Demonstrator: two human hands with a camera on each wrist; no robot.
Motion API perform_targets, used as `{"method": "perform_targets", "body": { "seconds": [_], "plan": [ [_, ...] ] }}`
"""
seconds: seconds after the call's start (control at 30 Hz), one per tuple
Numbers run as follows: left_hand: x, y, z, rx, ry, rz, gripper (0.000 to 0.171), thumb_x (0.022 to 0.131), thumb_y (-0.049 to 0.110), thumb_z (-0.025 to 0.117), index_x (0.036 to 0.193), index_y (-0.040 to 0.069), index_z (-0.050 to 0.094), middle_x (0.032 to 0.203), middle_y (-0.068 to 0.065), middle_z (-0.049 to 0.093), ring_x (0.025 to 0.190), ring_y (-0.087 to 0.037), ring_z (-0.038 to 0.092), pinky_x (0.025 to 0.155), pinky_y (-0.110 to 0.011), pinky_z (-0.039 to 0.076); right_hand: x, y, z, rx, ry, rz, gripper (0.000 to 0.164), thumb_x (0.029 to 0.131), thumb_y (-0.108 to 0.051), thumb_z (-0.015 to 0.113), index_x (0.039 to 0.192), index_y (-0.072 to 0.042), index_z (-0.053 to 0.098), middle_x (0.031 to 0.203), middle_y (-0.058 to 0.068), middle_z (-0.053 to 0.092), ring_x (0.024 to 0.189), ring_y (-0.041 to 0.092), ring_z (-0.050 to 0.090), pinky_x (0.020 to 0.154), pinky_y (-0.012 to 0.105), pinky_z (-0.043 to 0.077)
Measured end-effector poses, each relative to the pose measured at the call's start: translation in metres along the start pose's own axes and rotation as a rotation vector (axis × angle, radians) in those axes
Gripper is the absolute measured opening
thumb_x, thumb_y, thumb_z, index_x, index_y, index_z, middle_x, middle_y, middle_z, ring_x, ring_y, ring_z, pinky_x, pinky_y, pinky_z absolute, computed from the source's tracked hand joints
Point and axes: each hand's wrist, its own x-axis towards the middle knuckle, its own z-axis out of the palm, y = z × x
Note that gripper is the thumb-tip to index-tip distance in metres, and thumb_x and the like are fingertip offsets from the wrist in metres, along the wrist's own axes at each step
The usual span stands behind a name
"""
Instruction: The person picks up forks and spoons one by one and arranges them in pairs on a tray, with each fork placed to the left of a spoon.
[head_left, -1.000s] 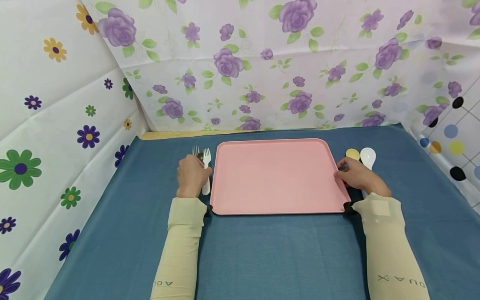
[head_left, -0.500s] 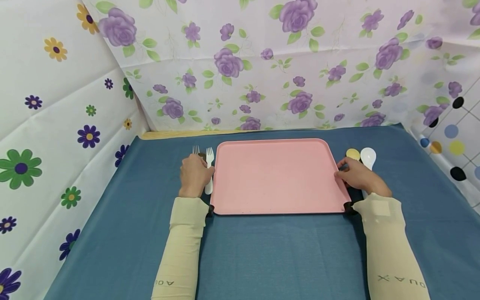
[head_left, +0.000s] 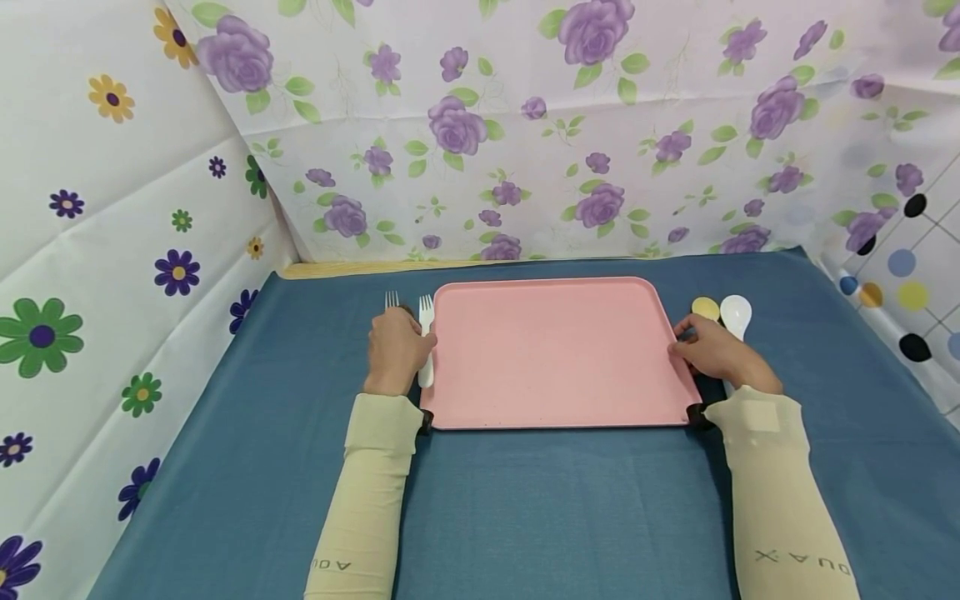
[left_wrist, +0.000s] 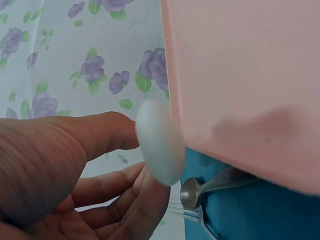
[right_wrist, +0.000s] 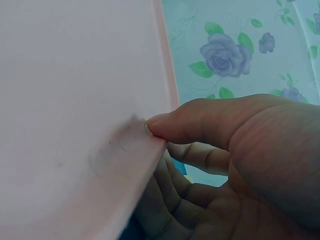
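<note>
In the head view my left hand (head_left: 393, 352) pinches a white fork (head_left: 426, 315), tines pointing away, at the left edge of a pink tray (head_left: 555, 354). Its pale handle end shows close up in the left wrist view, between thumb and fingers. Below that hand a metal spoon (left_wrist: 190, 194) and a metal fork (left_wrist: 192, 216) lie on the blue cloth, mostly covered by the hand in the head view. My right hand (head_left: 720, 352) grips the tray's right edge, its thumb (right_wrist: 172, 125) on top of the rim and the other fingers underneath.
Just beyond my right hand are a white spoon (head_left: 737, 313) and a yellow round-ended utensil (head_left: 705, 308), their lower parts hidden. A blue cloth (head_left: 555, 517) covers the table. Flowered sheets (head_left: 525, 133) stand at the back and left.
My left hand has moved slightly right with the white fork, from beside the tray up to its left edge. The right hand and the tray look unmoved.
</note>
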Motion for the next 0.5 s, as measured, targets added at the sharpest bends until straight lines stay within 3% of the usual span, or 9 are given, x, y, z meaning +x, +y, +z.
{"method": "perform_targets", "body": {
  "seconds": [0.33,0.5],
  "plan": [
    [-0.0003,0.0024,0.0025,0.006,-0.011,0.008,0.033,0.083,0.014,0.070,0.055,0.006,0.054,0.051,-0.004,0.043,0.050,-0.019,0.050,0.045,-0.031,0.041,0.0009,0.0009,0.0002,-0.005,-0.001,-0.002,0.039,0.098,-0.020,0.051,0.125,0.007,0.042,0.108,0.025,0.058,0.088,0.026,0.061,0.078,0.044,0.053],
    [-0.0006,0.0042,0.0046,0.005,-0.006,0.018,0.039,0.083,0.014,0.070,0.051,0.008,0.049,0.048,-0.001,0.035,0.045,-0.016,0.043,0.043,-0.029,0.039,0.0007,0.0007,-0.0006,-0.004,-0.001,-0.006,0.040,0.098,-0.020,0.051,0.125,0.008,0.042,0.107,0.025,0.058,0.088,0.025,0.061,0.076,0.042,0.053]
  ]
}}
